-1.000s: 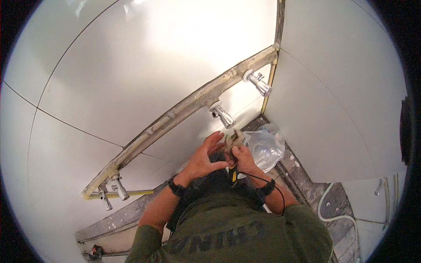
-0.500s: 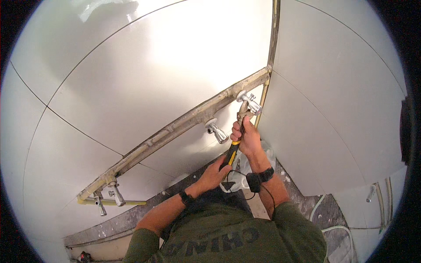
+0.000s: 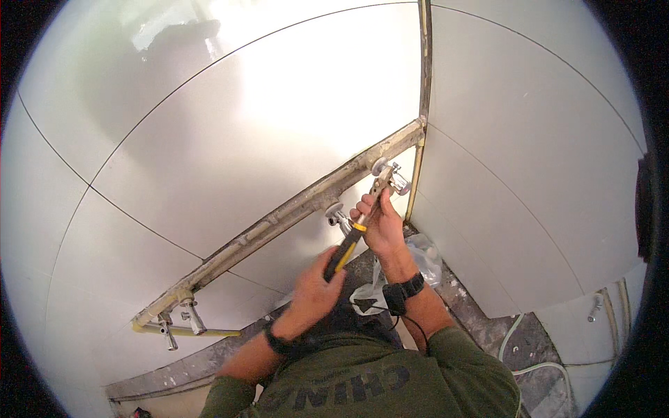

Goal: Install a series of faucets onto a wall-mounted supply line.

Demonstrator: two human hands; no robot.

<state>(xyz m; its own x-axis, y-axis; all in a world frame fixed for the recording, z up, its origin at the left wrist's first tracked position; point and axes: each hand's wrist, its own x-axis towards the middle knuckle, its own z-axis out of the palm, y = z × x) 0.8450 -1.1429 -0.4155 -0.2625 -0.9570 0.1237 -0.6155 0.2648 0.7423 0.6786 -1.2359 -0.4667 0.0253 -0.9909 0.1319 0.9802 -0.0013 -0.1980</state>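
An adjustable wrench (image 3: 346, 249) with a black and yellow handle slants up from my lap toward the wall. My left hand (image 3: 315, 282) is closed round the handle's lower end. Higher up, my right hand (image 3: 382, 226) wraps the metal neck just below the jaws. Those jaws sit at a chrome angle valve (image 3: 398, 182) on the wall near the corner, and they cover part of it. Whether they grip it tightly, I cannot tell. Just left of my right hand, a second chrome angle valve (image 3: 338, 216) sticks out, partly hidden by my fingers and the wrench.
A rough channel (image 3: 279, 209) runs diagonally across the pale wall panels. Two more chrome valves (image 3: 192, 319) stand at its lower left end, above a yellowish pipe (image 3: 219, 333). A clear plastic bag (image 3: 424, 259) lies beside my right forearm. A pale hose (image 3: 512, 334) curves at the lower right.
The wrench handle has swung left and outward with my left hand. My right hand has shifted slightly left along with the wrench head. The view has tilted a little.
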